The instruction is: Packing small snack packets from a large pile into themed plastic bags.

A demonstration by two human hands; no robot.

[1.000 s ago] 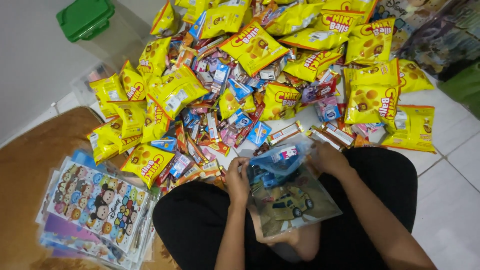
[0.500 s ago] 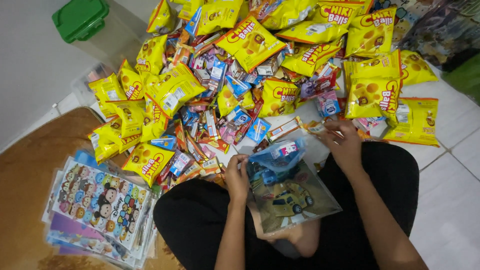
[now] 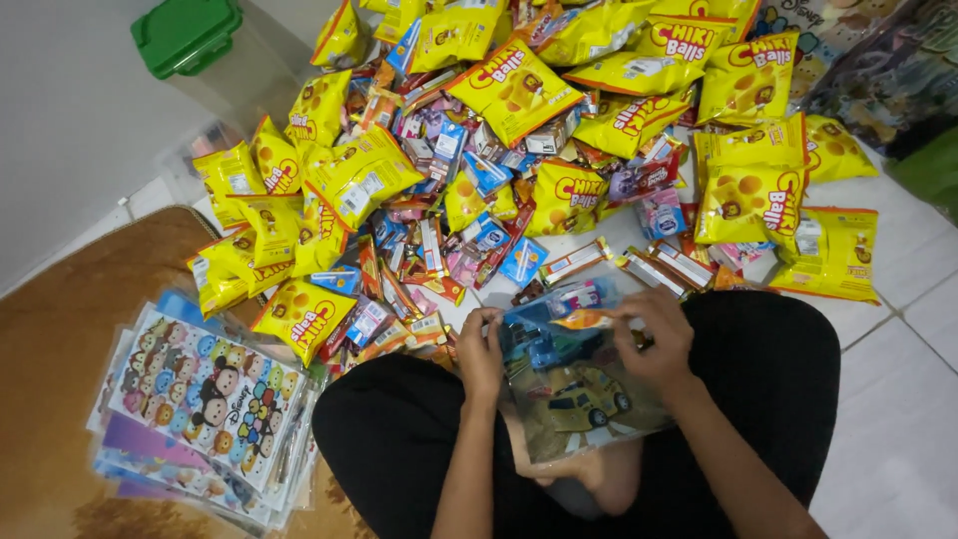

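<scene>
Two hands working at the mouth of a clear plastic goodie bag printed with cartoon cars (image 3: 579, 399), which lies on the person's lap.

The left hand (image 3: 481, 351) pinches the bag's left edge, fingers curled; the right hand (image 3: 651, 337) is bent at the wrist, fingertips closed on a small orange snack packet (image 3: 582, 319) at the opening – half a second ago it was out over the floor pile of yellow puffed-snack bags (image 3: 748, 200), more than a dozen. One stack of printed cartoon bags (image 3: 205, 394) lies to the left – one green-lidded clear plastic box (image 3: 188, 35) beyond.
</scene>
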